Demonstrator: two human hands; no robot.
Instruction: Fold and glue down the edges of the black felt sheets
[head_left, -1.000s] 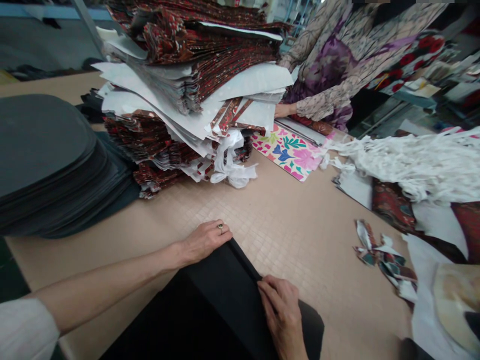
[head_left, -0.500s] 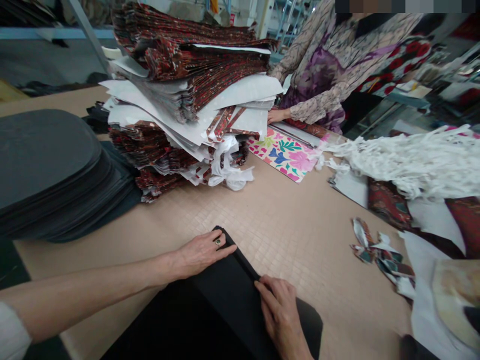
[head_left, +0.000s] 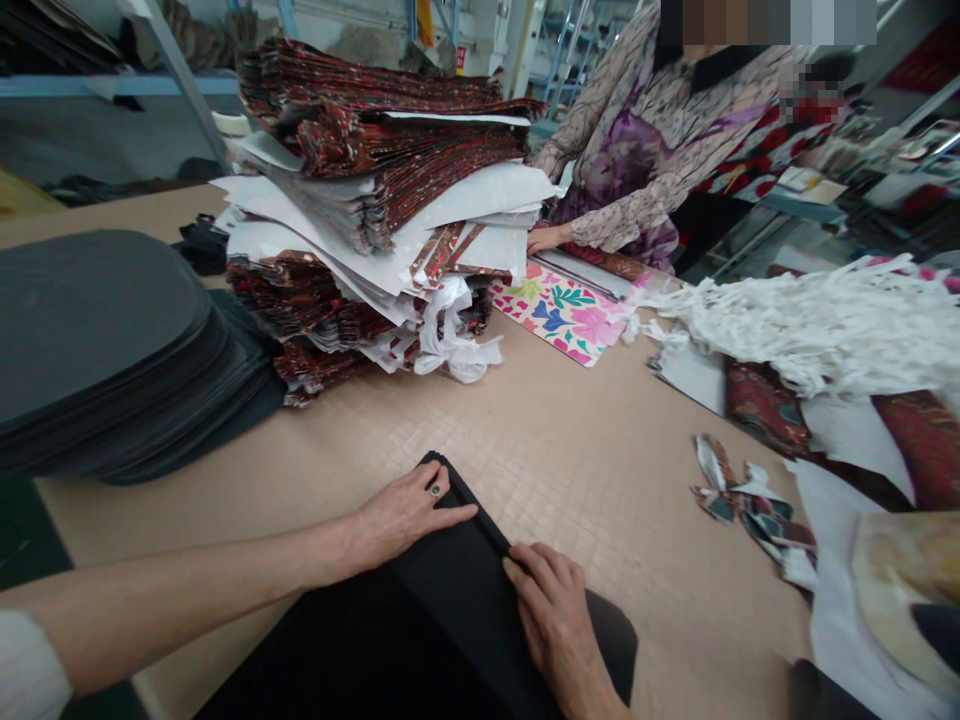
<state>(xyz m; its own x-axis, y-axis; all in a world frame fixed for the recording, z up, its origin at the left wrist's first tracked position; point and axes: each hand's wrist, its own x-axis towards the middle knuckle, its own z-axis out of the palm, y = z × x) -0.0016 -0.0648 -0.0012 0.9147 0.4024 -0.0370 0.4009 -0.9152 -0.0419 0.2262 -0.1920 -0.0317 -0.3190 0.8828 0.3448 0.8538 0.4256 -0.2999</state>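
A large black sheet of fabric or similar material (head_left: pixel 405 640) lies on the table in front of me, its far edge turned over into a narrow fold (head_left: pixel 486 525). At the far corner my left hand (head_left: pixel 401 512) grips this folded edge, fingers curled over it and thumb stretched along the fold. Lower down the same edge, my right hand (head_left: pixel 553 612) pinches the fold between thumb and fingers. Part of the sheet shows beyond my right wrist. The fingertips of both hands are partly hidden.
Dark rounded panels (head_left: pixel 97 320) are stacked at left. A tall pile of red patterned pieces (head_left: pixel 420 180) stands behind my hands. Beyond it, a co-worker's hand (head_left: pixel 550 237) rests near a floral sheet (head_left: pixel 562 312). White strips (head_left: pixel 825 315) and fabric scraps (head_left: pixel 750 505) lie at right.
The view has shifted slightly. Both hands stay on the folded edge in nearly the same places, with my left thumb a little straighter along the fold.
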